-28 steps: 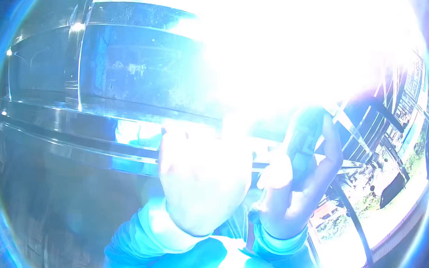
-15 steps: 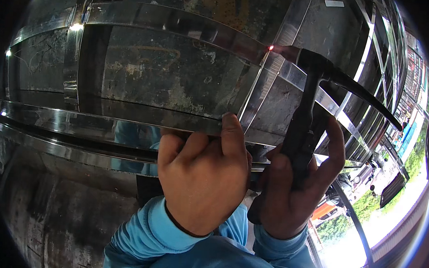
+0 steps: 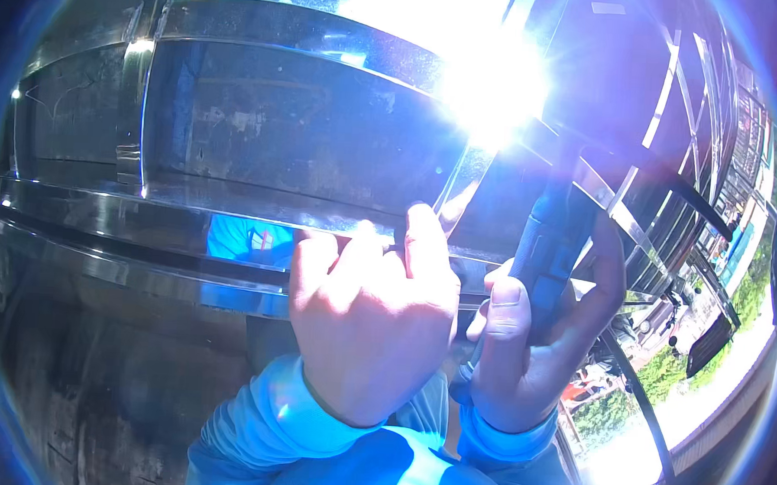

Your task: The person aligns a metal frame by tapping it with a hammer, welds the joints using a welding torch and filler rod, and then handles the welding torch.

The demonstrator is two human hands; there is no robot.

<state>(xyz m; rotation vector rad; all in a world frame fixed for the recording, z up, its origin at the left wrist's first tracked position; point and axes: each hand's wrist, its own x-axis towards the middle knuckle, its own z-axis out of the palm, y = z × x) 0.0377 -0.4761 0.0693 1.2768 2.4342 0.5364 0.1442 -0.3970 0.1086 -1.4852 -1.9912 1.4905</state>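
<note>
Shiny metal tubes make up a frame in front of me. My left hand (image 3: 372, 320) is closed over the near tube (image 3: 168, 230), its fingers curled on the upper edge and one finger reaching farther forward. To its right, my right hand (image 3: 526, 361) grips the dark handle of a welding torch (image 3: 546, 241), thumb along the near side. The torch head lies in the glare. A blinding white-blue arc (image 3: 496, 95) burns where the far tube (image 3: 302, 38) meets a cross tube; the glare hides the joint and the torch tip.
A dark, scuffed work surface (image 3: 264, 120) lies beneath the frame. Another cross tube (image 3: 132, 110) stands at the left. More metal bars (image 3: 698, 109) crowd the right side, with a bright outdoor area and greenery (image 3: 615, 408) past them.
At the torch tip a small red glow has become a brilliant arc, flooding the scene with blue-white light. Both hands keep nearly the same places and grips.
</note>
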